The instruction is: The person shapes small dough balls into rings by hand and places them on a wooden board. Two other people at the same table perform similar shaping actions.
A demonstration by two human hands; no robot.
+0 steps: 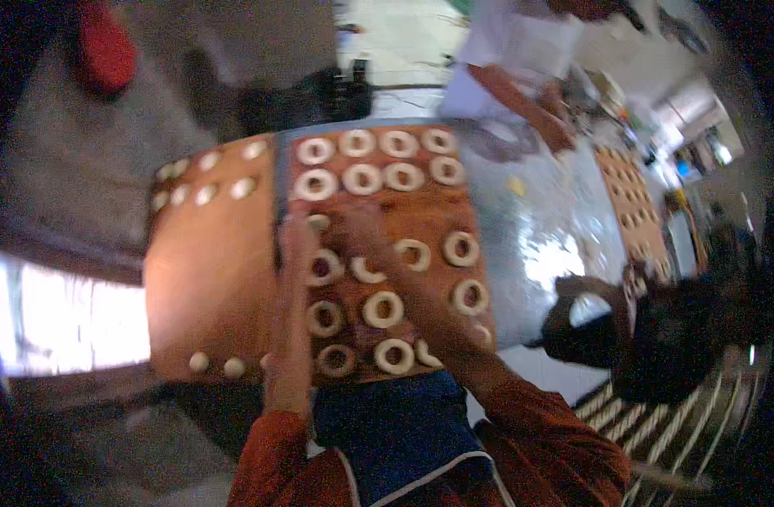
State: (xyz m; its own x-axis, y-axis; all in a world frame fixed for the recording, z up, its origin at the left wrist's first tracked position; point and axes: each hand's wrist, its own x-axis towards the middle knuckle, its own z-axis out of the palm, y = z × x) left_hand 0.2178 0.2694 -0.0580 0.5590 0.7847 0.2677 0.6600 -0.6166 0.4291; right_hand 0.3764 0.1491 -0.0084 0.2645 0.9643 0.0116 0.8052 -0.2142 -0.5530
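Observation:
Pale dough rings (382,309) stand in rows on a reddish-brown wooden board (420,221) in front of me. Over its left half reach both my hands, smeared by motion. My left hand (297,241) is at the board's left edge, pointing away from me. To its right, my right hand (366,226) is low over the board, its forearm crossing above several rings and hiding parts of them. Between the two hands shows a small piece of dough (317,222), partly covered. Whether either hand grips it cannot be made out.
A second, lighter board (209,279) adjoins on the left, with dough balls (205,194) along its far and near edges. Right of me is a shiny metal table (522,228), with another board of rings (627,190). Two people work there, one at the far side (522,93), one at right (665,338).

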